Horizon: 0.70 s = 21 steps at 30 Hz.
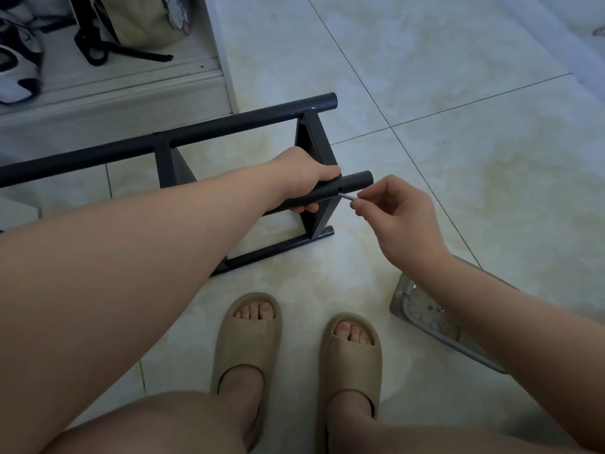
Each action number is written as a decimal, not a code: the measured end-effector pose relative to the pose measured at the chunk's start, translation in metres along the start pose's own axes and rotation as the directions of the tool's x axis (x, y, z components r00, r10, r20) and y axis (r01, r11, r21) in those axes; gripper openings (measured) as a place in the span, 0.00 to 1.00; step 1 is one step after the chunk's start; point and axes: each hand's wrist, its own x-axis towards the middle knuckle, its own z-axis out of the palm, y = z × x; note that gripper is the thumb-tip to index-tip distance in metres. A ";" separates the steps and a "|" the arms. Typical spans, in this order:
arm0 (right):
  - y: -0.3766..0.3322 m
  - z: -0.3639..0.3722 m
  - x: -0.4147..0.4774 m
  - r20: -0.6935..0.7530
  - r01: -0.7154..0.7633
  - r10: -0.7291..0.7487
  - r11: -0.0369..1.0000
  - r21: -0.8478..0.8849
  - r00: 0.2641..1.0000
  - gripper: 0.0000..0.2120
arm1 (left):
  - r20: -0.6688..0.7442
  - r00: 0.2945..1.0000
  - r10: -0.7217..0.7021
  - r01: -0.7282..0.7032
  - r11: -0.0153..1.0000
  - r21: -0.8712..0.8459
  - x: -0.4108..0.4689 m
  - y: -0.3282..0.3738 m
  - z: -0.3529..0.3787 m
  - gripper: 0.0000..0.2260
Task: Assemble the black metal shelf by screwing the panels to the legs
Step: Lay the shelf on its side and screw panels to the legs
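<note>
Pale tiled floor [458,158] carries the black shelf frame [229,126], lying on its side beside a white cabinet [226,60] w/ shoes [19,63] and a bag [144,21]. Tan slippers [245,339] stand near the frame. A clear plastic tray [422,317] lies at R, partly under the forearm. L hand [301,175] is clenched round the frame's near tube leg [355,182]. R hand [396,214] fingers [361,194] pinch a thin silvery rod [346,196], poss. a hex key, tip at a hole in that tube.
</note>
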 end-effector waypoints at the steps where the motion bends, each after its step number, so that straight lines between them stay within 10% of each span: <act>1: 0.000 -0.001 0.000 -0.010 0.012 -0.012 1.000 0.003 1.000 0.06 | 0.002 1.000 -0.003 0.003 1.000 -0.008 0.000 0.000 0.000 0.19; 21: -0.001 -0.004 0.000 0.037 0.140 -0.137 0.986 -0.093 0.990 0.13 | -0.024 0.999 -0.031 0.030 0.999 -0.041 0.003 -0.001 0.001 0.18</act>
